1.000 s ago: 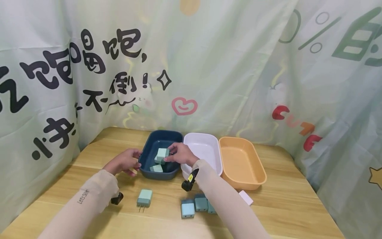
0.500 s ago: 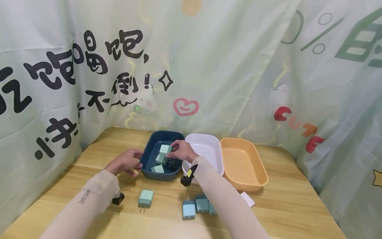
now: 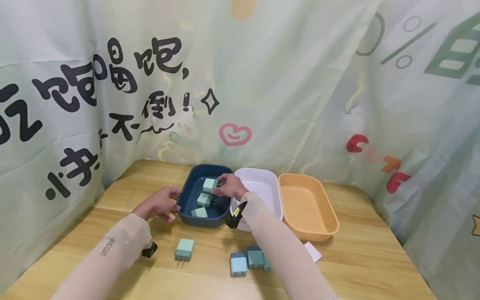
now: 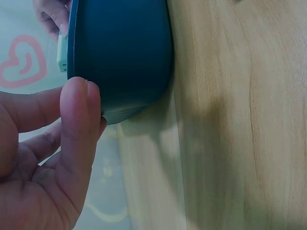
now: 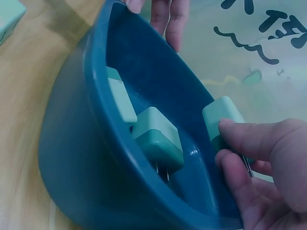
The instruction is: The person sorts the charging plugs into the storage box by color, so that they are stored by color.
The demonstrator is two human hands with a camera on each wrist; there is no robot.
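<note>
My right hand [image 3: 232, 186] pinches a light green plug charger [image 3: 210, 185] between thumb and fingers over the far part of the dark blue tray [image 3: 204, 222]. Metal prongs of this charger [image 5: 223, 115] point towards the palm in the right wrist view. Two more green chargers lie inside the tray: one near the middle [image 3: 204, 200], the other by the front wall [image 3: 199, 213]. At the tray's left side, my left hand [image 3: 159, 203] grips the rim, with fingers outside it in the right wrist view.
A white tray [image 3: 260, 185] and an orange tray [image 3: 307, 204] stand side by side to the right. In front lie a green charger [image 3: 184, 249], a light blue charger [image 3: 238, 264], teal chargers [image 3: 255, 256] and a white block [image 3: 313, 251]. A printed curtain [image 3: 270, 104] hangs behind.
The right hand has moved the held charger slightly up and right, apart from the charger beneath it in the tray. The left hand stays at the tray's rim.
</note>
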